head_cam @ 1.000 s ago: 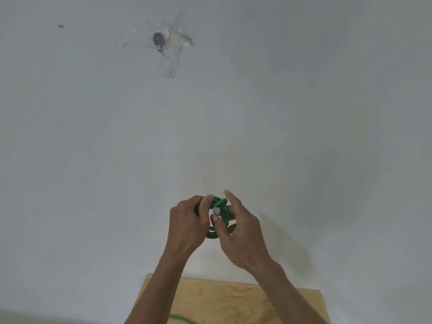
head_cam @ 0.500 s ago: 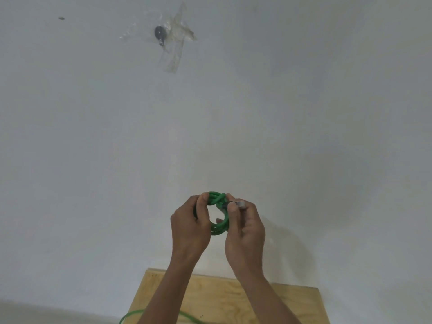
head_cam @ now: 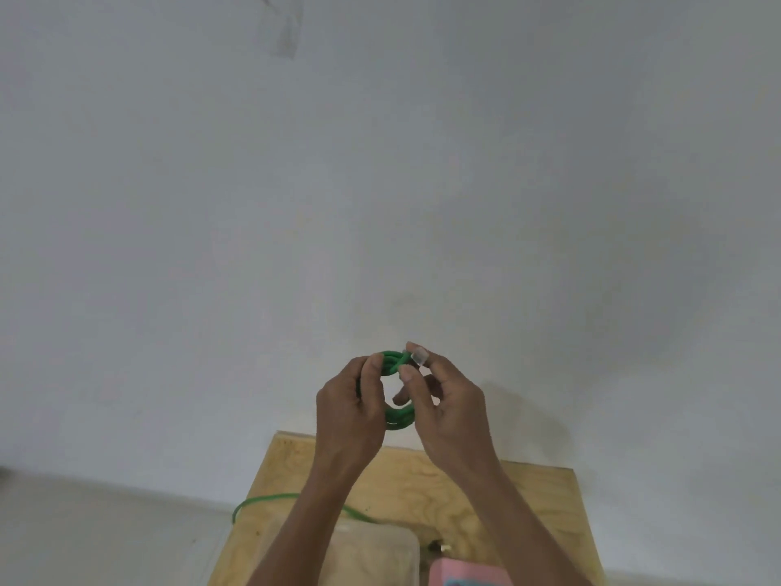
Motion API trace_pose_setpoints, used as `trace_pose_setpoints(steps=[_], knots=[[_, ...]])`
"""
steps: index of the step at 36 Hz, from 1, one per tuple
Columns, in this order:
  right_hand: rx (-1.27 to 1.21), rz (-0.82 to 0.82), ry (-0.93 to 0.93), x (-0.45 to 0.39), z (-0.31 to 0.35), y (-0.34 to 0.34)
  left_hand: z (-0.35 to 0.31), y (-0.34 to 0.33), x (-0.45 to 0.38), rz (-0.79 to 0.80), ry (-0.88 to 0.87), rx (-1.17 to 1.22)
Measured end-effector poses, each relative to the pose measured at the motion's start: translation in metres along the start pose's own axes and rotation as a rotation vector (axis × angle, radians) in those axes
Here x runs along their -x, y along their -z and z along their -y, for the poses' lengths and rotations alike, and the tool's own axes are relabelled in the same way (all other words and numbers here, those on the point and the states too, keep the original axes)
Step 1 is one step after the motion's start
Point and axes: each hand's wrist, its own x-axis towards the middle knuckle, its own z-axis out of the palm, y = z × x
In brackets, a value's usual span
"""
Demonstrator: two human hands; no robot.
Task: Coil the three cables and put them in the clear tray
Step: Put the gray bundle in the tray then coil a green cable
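Observation:
A green cable (head_cam: 397,416) is wound into a small coil and held up in front of the white wall. My left hand (head_cam: 350,412) grips the coil's left side with thumb and fingers curled round it. My right hand (head_cam: 448,412) pinches the cable's end, with its clear plug (head_cam: 419,355), at the top right of the coil. A loose length of the same green cable (head_cam: 270,497) hangs over the wooden table's left edge. The clear tray (head_cam: 380,551) sits on the table below my arms, partly hidden by them.
The wooden table (head_cam: 528,501) fills the bottom middle, against a white wall. A pink object (head_cam: 465,573) lies to the right of the tray at the bottom edge. A small metal piece (head_cam: 439,545) sits between them. Clear tape (head_cam: 287,31) sticks to the wall above.
The view has tilted down, showing more of the table, the tray and the pink object. My right hand has lifted the plug end to the coil's top right.

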Motion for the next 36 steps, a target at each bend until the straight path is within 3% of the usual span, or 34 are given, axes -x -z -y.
trace_pose_setpoints(steps=[12,16,24,36], knots=[[-0.071,0.233,-0.12,0.016,-0.044,0.003,0.03,0.011,0.034,0.096,0.175,0.124],[-0.111,0.148,-0.151,0.031,-0.052,-0.016,0.048,0.019,0.038,0.116,0.257,0.117],[-0.024,-0.1,-0.172,0.062,-0.065,-0.068,0.103,0.059,0.031,0.318,0.294,-0.047],[0.089,-0.274,-0.364,0.11,-0.09,-0.131,0.164,0.1,0.026,0.535,0.355,-0.081]])
